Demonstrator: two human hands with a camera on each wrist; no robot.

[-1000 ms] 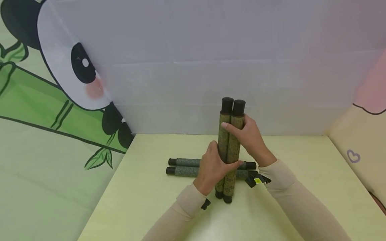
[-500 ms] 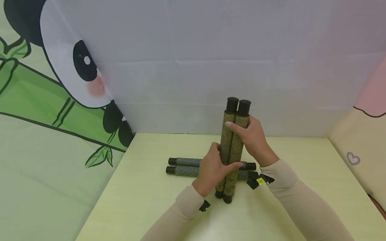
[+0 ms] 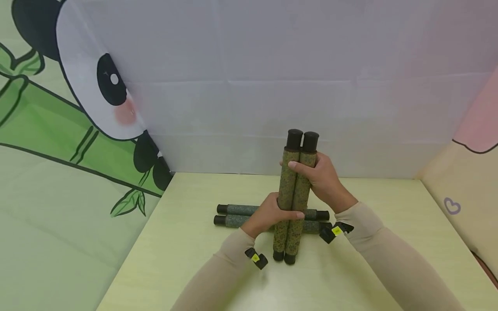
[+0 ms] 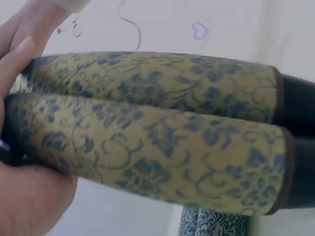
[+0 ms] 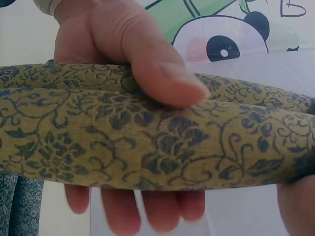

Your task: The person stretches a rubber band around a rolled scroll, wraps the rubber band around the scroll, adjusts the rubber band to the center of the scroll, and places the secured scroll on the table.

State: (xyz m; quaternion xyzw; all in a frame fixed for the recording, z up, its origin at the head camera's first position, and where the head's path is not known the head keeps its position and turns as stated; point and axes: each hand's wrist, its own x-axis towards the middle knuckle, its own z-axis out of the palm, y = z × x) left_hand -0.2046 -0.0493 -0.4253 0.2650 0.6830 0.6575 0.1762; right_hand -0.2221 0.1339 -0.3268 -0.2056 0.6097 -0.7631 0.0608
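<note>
Two rolled scrolls with gold, blue-flowered brocade and black end knobs stand nearly upright side by side in the head view, the left scroll [image 3: 285,185] pressed along the right scroll [image 3: 301,194]. My left hand [image 3: 266,215] grips both low down, its thumb across the front. Higher up, below the top knobs, my right hand [image 3: 326,179] grips the pair from the right, thumb in front and fingers behind. Close up in the left wrist view, the brocade [image 4: 138,152] ends in a dark brown band beside a black knob [image 4: 302,169].
Behind the gold pair, two grey-green brocade scrolls lie crosswise on the pale yellow table [image 3: 175,259], the far scroll [image 3: 241,210] parallel to the near scroll [image 3: 237,221]. A white cloth backdrop [image 3: 249,108] rises at the table's far edge, with printed side walls left and right.
The gold scrolls lean right and then swing back left, their lower ends now slightly further left. My left hand has turned and shifted its hold on them. The green scrolls stay put.
</note>
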